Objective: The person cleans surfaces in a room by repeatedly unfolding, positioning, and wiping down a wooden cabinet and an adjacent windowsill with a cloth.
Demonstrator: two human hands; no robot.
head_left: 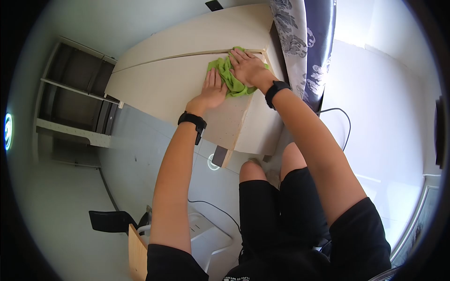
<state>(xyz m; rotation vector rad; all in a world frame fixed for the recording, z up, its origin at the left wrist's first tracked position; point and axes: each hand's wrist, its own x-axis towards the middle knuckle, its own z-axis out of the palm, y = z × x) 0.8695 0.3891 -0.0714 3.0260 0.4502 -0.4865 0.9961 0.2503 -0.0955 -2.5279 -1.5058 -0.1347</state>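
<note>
A crumpled green cloth [226, 70] lies on a pale wooden top [173, 77], close to its right end. My right hand [248, 69] presses down flat on the cloth, its fingers stretched out over the upper part. At the cloth's left edge, my left hand [213, 92] lies with its fingers extended, its fingertips touching the fabric and the palm partly on the wood. Neither hand is wrapped around anything. Each wrist wears a black band.
Patterned grey curtains [314, 51] hang just right of the wooden furniture. A dark shelf unit [70, 79] stands at the left. Behind my left arm is a chair with a black back [110, 220]. A black cable [349, 124] runs on the right.
</note>
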